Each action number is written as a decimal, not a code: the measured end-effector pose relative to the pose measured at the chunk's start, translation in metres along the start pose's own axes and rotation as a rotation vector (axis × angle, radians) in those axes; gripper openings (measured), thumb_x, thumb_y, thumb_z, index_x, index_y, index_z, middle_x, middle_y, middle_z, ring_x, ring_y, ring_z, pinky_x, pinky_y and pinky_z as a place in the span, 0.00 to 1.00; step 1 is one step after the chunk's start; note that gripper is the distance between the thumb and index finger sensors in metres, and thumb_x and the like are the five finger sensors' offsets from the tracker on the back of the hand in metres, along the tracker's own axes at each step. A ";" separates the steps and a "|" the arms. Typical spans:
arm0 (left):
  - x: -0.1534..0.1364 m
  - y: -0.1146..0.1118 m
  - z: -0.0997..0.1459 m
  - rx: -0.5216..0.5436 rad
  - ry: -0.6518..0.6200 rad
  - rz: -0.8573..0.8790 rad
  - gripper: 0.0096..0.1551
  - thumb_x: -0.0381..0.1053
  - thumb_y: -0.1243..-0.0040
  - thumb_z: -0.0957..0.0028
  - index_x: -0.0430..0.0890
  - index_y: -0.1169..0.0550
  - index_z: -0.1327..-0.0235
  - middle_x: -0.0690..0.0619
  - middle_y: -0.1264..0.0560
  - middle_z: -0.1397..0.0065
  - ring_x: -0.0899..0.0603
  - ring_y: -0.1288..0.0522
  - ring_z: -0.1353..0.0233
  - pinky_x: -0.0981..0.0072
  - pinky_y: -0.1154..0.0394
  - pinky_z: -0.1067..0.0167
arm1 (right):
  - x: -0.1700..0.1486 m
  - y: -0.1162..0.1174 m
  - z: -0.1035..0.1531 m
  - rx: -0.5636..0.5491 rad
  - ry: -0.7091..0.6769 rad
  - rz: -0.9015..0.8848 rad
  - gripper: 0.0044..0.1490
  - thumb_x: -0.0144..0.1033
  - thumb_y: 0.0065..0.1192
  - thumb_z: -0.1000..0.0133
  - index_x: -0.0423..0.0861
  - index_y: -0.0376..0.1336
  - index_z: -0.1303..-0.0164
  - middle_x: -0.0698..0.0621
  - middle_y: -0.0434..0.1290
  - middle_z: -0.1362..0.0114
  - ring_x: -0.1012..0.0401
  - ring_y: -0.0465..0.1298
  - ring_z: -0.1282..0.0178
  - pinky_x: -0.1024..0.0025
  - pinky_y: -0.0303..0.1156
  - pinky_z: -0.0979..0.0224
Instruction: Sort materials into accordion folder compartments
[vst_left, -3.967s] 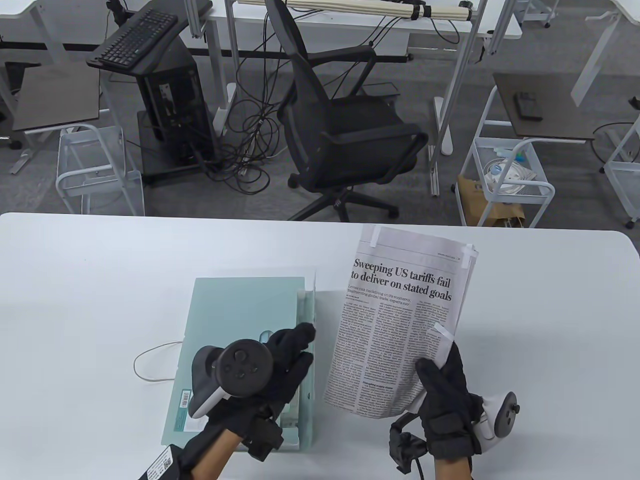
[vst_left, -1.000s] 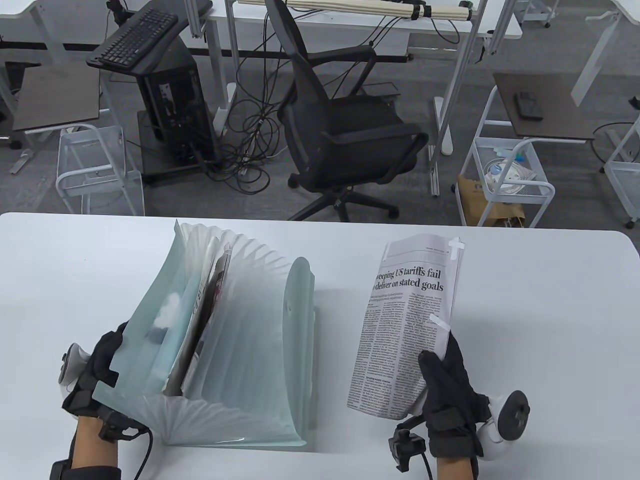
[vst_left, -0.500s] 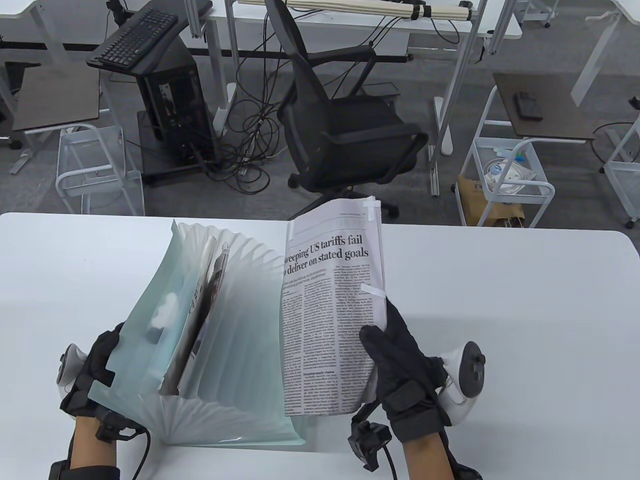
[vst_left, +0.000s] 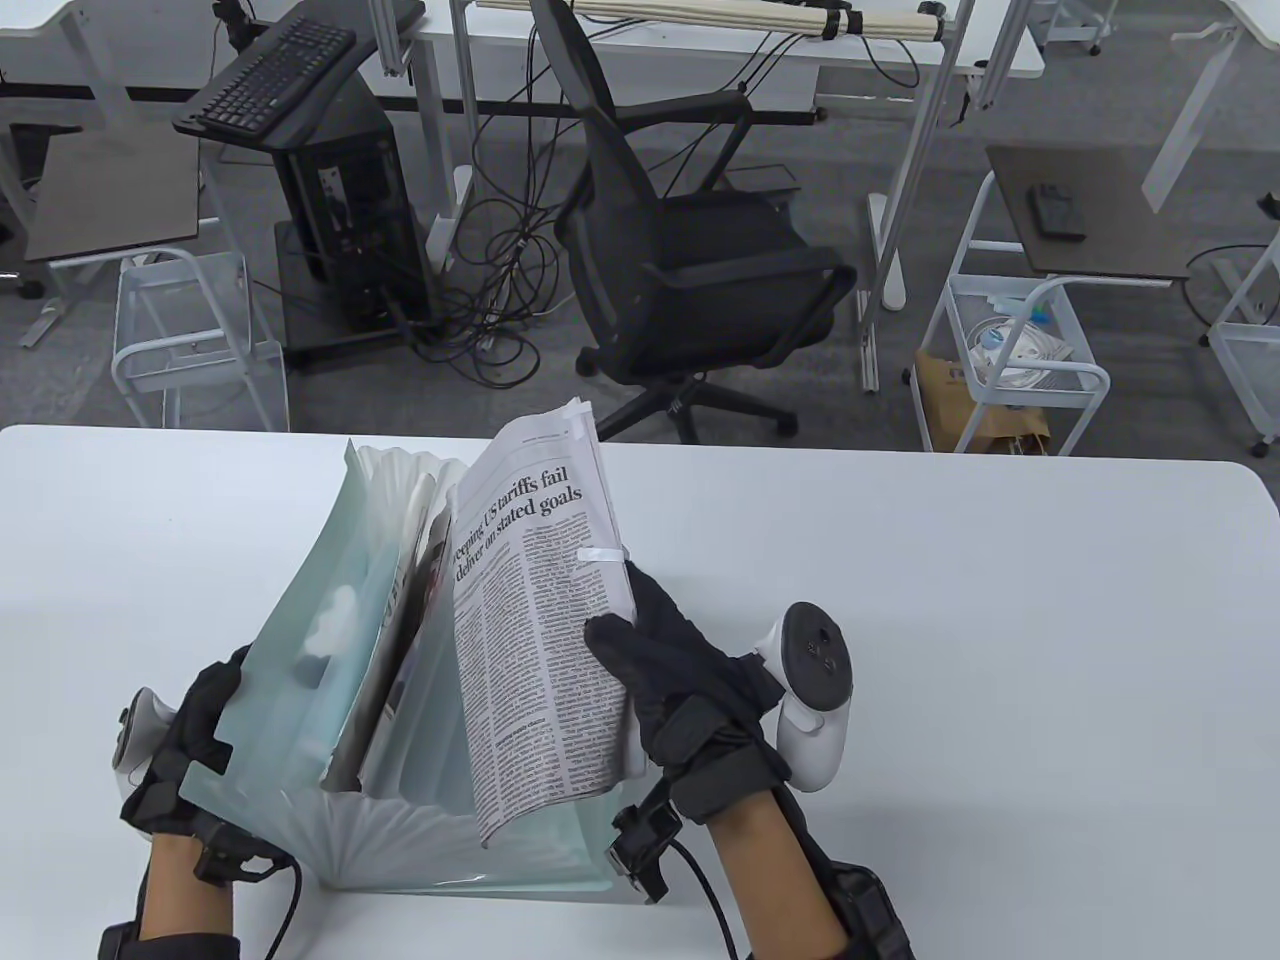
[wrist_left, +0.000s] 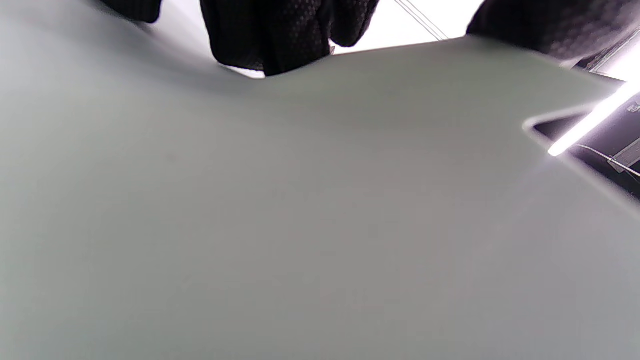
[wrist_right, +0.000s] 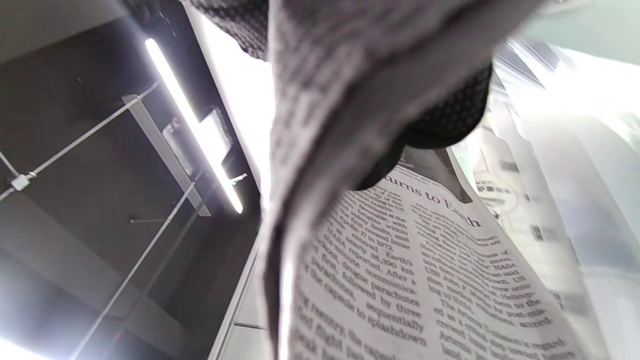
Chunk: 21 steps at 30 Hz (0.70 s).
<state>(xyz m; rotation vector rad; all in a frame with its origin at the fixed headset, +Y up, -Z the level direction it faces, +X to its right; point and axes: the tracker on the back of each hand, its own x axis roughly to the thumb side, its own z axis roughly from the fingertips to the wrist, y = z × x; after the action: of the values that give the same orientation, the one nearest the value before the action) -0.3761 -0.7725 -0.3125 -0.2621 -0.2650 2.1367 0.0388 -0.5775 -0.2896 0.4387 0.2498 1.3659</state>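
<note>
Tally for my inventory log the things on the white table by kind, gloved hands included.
Accordion folder, fanned open: 1
Newspaper, held over the folder: 1
Printed items already in the folder: cannot count, mostly hidden
Gloved hands: 2, left hand on the folder's cover, right hand pinching the newspaper
Total: 4, not counting the filed items

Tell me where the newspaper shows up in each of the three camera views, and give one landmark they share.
Table view: the newspaper stands at centre, over the open folder, pinched at its right edge by the right hand.
Left wrist view: not in it; the folder's pale green cover fills the frame.
Right wrist view: the newspaper fills the centre and lower right, seen from below.
Shared landmark: the folder, whose pale pleats show at the right there.
</note>
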 end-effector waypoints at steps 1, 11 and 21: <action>0.000 0.000 0.000 0.000 -0.001 0.002 0.50 0.71 0.40 0.52 0.48 0.42 0.22 0.42 0.26 0.30 0.34 0.38 0.20 0.30 0.44 0.28 | -0.003 0.002 -0.003 0.004 0.011 -0.001 0.38 0.28 0.51 0.28 0.27 0.40 0.18 0.29 0.69 0.31 0.48 0.84 0.53 0.59 0.81 0.48; 0.001 -0.002 0.000 -0.003 0.001 0.002 0.51 0.71 0.40 0.52 0.48 0.43 0.22 0.42 0.26 0.30 0.34 0.38 0.20 0.30 0.44 0.29 | -0.024 0.013 -0.025 -0.028 0.128 0.052 0.38 0.28 0.50 0.28 0.27 0.40 0.18 0.29 0.69 0.32 0.48 0.84 0.53 0.60 0.82 0.48; 0.001 -0.004 0.000 -0.008 0.009 -0.013 0.51 0.70 0.40 0.52 0.48 0.43 0.22 0.42 0.26 0.30 0.34 0.38 0.20 0.30 0.44 0.29 | -0.033 0.028 -0.048 -0.021 0.188 0.005 0.38 0.28 0.49 0.28 0.26 0.38 0.18 0.29 0.68 0.31 0.48 0.84 0.51 0.60 0.82 0.46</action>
<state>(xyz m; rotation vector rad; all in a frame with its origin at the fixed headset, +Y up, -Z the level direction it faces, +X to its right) -0.3737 -0.7695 -0.3118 -0.2741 -0.2698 2.1219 -0.0133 -0.5986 -0.3230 0.2933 0.3888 1.4152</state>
